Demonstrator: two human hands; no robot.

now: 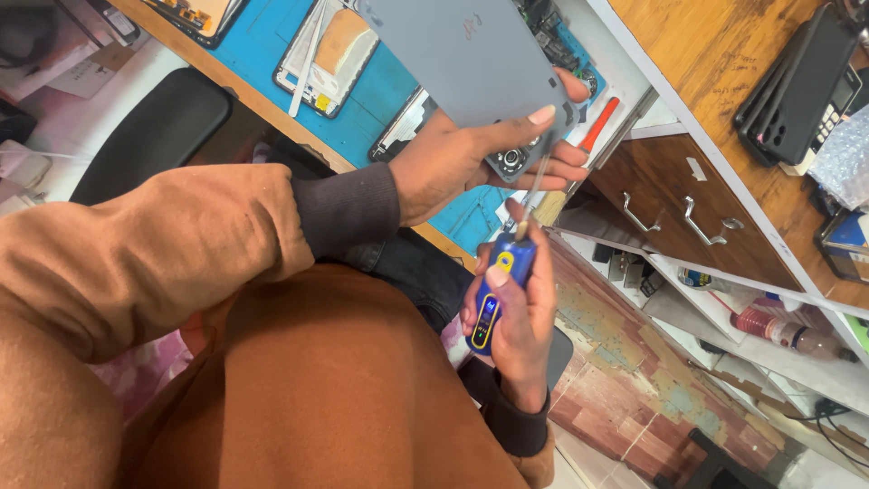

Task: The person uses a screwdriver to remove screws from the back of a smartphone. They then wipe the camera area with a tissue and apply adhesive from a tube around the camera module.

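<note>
Bench top: wooden workbench [272, 107] with a pale edge, running diagonally across the upper part of the view.
Mat: blue work mat [262, 41] lying flat on the bench.
On mat, centre: opened phone [328, 54], its tan battery showing, with a white strip across it.
On mat, right: second opened phone [403, 122], partly hidden.
On mat, far right: red-handled tool [599, 122] near the bench edge.
Bench, upper left: flat device with an orange screen [195, 14], cut off by the frame.
Side counter: wooden counter [706, 54] carrying a stack of dark phones [797, 86].
</note>
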